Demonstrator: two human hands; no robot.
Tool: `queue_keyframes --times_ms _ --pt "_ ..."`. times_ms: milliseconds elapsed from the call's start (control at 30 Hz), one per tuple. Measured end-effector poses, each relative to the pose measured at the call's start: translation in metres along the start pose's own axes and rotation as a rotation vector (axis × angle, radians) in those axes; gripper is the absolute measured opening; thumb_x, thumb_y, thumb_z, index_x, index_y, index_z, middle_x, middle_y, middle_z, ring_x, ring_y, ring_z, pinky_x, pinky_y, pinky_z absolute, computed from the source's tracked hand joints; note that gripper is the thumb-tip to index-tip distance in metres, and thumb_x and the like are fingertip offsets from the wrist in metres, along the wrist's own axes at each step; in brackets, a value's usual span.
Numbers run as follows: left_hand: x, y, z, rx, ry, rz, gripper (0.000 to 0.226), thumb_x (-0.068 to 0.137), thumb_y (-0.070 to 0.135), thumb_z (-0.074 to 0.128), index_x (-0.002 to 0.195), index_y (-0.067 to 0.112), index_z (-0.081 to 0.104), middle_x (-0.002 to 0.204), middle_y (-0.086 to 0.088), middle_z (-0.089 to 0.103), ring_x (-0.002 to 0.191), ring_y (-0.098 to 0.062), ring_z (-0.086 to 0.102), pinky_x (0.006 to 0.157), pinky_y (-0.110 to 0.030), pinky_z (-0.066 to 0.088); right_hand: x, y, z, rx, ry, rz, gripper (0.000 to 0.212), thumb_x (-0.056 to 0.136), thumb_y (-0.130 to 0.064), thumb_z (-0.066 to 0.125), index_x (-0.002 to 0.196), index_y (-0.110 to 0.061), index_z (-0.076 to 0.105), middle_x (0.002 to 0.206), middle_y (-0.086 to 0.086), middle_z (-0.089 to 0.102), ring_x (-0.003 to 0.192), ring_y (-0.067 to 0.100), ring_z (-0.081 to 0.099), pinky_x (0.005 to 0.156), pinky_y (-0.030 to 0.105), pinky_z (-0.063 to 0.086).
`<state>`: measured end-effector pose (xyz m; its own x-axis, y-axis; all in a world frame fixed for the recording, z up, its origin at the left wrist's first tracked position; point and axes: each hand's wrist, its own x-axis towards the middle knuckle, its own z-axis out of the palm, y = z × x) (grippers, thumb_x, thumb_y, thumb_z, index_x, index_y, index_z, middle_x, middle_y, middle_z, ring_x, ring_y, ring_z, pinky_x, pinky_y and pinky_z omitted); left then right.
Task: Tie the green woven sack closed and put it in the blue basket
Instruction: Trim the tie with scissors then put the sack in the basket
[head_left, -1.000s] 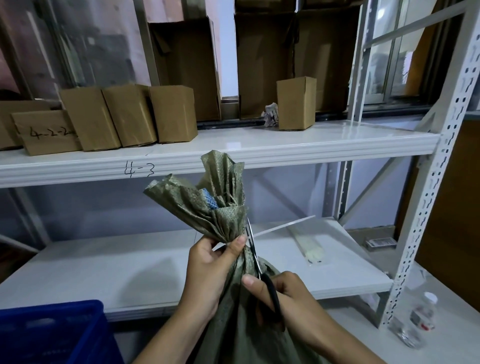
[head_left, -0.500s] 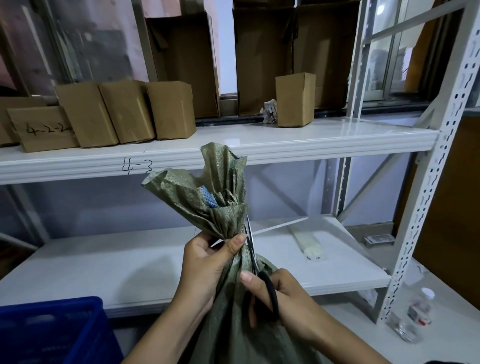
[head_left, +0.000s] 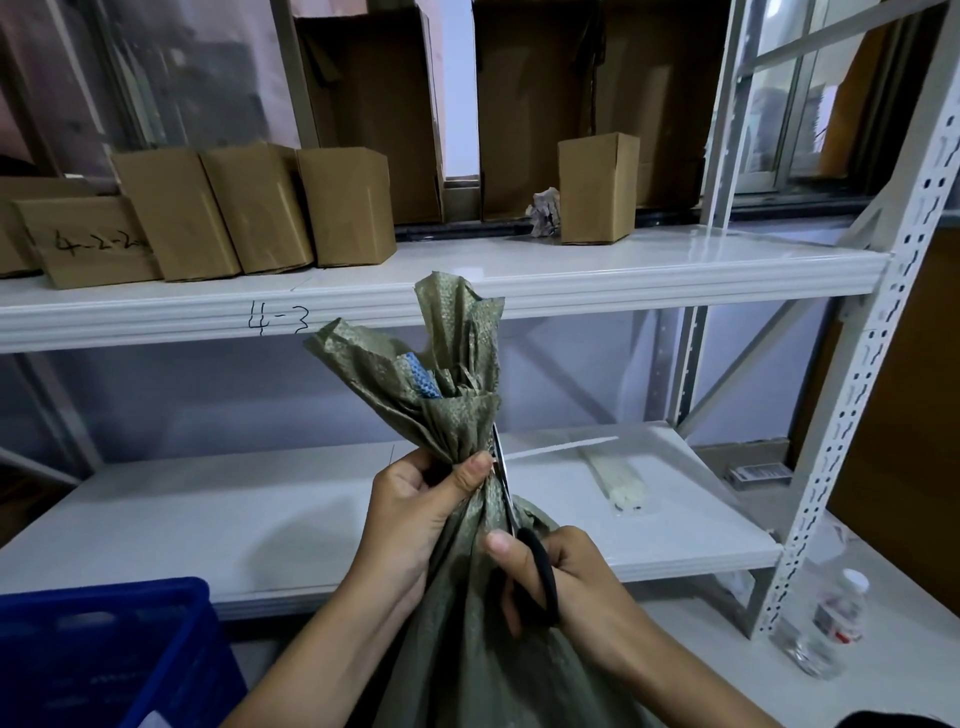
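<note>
The green woven sack (head_left: 467, 649) stands upright in front of me, its mouth gathered into a bunch that fans out above the neck. My left hand (head_left: 415, 509) grips that neck from the left. A white zip tie tail (head_left: 561, 447) sticks out to the right from the neck. My right hand (head_left: 566, 582) holds black-handled scissors (head_left: 535, 577), whose blades point up along the neck's right side to the tie. The blue basket (head_left: 104, 654) sits at the lower left, only partly in view.
A white metal rack stands behind the sack. Its lower shelf (head_left: 208, 519) carries a packet of zip ties (head_left: 618, 478); its upper shelf (head_left: 623, 270) holds several cardboard boxes (head_left: 343, 208). A plastic water bottle (head_left: 831, 629) stands on the floor at the right.
Nothing much has changed: both hands keep their grips on the sack neck and scissors. The view has shifted slightly.
</note>
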<state>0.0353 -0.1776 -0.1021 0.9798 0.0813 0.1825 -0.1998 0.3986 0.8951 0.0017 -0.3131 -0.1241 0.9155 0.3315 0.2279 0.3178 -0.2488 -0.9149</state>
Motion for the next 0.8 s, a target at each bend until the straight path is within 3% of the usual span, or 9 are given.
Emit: queue_keyframes --times_ms 200,400,800 --pt "0.000 -0.001 -0.003 -0.012 -0.003 -0.032 0.020 0.064 0.017 0.071 0.081 0.007 0.072 0.082 -0.012 0.075 0.070 -0.021 0.068 0.067 -0.030 0.058 -0.001 0.001 0.007 0.014 0.038 -0.019 0.070 0.071 -0.075 0.048 0.040 -0.014 0.059 0.035 -0.004 0.042 0.044 0.009 0.043 0.054 0.013 0.033" --pt "-0.002 -0.003 -0.003 -0.040 -0.002 -0.003 0.018 0.067 0.016 0.070 0.083 0.008 0.072 0.081 -0.009 0.075 0.069 -0.018 0.069 0.064 -0.026 0.057 -0.002 0.000 0.013 0.022 0.078 -0.020 0.067 0.070 -0.068 0.048 0.042 -0.009 0.060 0.035 -0.003 0.040 0.041 0.007 0.041 0.051 0.014 0.031" --pt "-0.003 -0.004 -0.001 -0.059 0.008 0.032 0.022 0.069 0.015 0.069 0.088 0.006 0.071 0.084 -0.006 0.076 0.074 -0.016 0.069 0.069 -0.025 0.057 0.001 0.004 0.018 0.082 0.139 -0.055 0.059 0.070 -0.063 0.056 0.036 -0.015 0.052 0.036 -0.003 0.042 0.042 0.008 0.039 0.051 0.018 0.031"
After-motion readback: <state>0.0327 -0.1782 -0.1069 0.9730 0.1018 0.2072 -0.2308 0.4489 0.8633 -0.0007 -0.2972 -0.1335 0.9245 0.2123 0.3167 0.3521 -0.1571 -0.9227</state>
